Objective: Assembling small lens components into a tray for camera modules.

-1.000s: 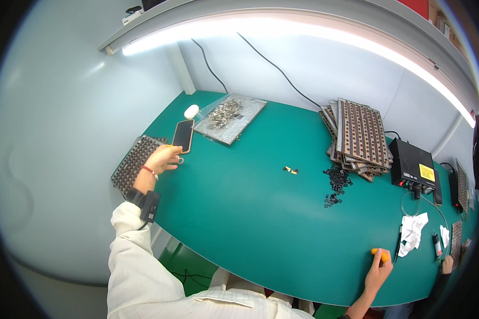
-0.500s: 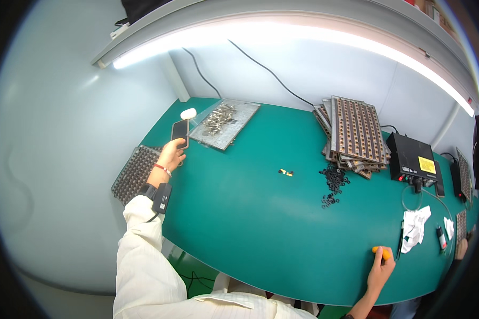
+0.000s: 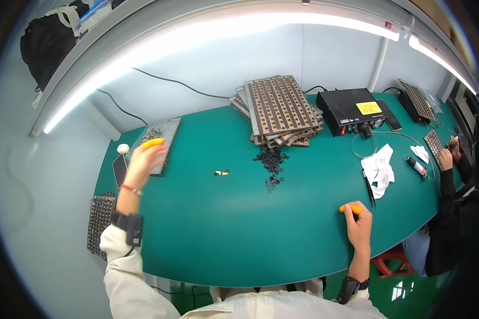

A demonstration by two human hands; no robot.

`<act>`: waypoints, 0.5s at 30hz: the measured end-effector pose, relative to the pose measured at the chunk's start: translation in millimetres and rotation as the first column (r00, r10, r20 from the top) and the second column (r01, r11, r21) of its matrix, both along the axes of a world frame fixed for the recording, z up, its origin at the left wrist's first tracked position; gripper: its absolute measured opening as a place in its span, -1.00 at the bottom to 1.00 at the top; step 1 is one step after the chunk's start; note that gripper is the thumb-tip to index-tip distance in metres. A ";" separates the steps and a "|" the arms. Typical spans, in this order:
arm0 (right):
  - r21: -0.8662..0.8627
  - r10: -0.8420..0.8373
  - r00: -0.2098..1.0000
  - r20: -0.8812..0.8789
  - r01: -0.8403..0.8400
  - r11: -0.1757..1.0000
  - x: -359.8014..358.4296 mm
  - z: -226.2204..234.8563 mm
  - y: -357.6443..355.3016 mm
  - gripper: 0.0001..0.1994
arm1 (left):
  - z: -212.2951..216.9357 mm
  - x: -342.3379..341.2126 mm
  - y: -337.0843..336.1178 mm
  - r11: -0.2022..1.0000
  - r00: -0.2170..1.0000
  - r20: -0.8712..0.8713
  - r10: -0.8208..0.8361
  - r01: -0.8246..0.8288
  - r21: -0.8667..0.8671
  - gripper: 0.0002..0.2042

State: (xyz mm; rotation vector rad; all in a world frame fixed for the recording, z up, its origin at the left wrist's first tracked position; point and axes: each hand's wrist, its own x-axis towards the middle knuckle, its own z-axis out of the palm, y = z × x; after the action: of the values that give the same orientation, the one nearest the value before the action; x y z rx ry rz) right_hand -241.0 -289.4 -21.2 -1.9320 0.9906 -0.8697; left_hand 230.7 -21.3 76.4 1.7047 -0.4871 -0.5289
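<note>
My left hand (image 3: 143,167) is raised over the near left edge of the metal tray (image 3: 166,141) of small silvery parts. Its fingers are stretched out, slightly blurred, with nothing visible in them. An orange finger cot (image 3: 153,142) covers one finger. Just left of this hand lies a phone (image 3: 120,169), beside a small white round object (image 3: 123,149). Low over the green table at the right, my right hand (image 3: 359,226) has curled fingers, with orange covering (image 3: 351,208) at the tips. Whatever lies between those fingers is hidden. Black tweezers (image 3: 370,192) are nearest to it.
A stack of slotted plates (image 3: 284,106) stands at the back, with small black pieces (image 3: 271,161) before it. Small yellow pieces (image 3: 222,173) lie mid-table. Rightward are a black control box (image 3: 351,111), crumpled tissue (image 3: 380,170), a syringe (image 3: 417,166) and a co-worker's hand (image 3: 445,158). Studded trays (image 3: 100,223) sit far left.
My left hand has left the phone and risen beside the metal tray. The view has swung right, showing more of the co-worker. My right hand stays curled near the tweezers.
</note>
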 end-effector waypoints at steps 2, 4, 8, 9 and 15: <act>-0.010 0.005 1.000 0.023 -0.004 1.000 -0.5 -1.6 -0.2 -0.84 | 1.0 -27.7 -51.9 0.981 0.984 -0.063 -0.167 0.172 0.088 -0.60; -0.024 0.027 0.999 0.039 -0.027 0.999 2.2 -4.6 -0.4 -0.84 | -16.6 -41.5 -96.3 0.950 0.957 -0.104 -0.272 0.284 0.132 -0.55; -0.030 0.051 0.998 0.042 -0.050 0.998 4.3 -4.9 -0.8 -0.84 | -30.9 -67.9 -166.4 0.928 0.914 -0.202 -0.353 0.370 0.052 -0.49; -0.031 0.043 0.998 0.041 -0.042 0.999 4.5 -4.9 -1.3 -0.84 | -30.5 -72.8 -178.6 0.939 0.911 -0.249 -0.329 0.344 0.018 -0.49; -0.003 0.052 0.998 0.034 -0.052 0.999 2.6 -1.0 1.3 -0.83 | -48.0 -75.7 -209.7 0.971 0.935 -0.285 -0.210 0.234 0.052 -0.60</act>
State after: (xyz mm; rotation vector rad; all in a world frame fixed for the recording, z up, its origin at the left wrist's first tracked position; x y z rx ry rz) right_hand -238.4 -288.1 -22.2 -1.9301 0.9165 -0.8712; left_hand 155.0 -231.1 28.4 1.6317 -0.4610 -0.9515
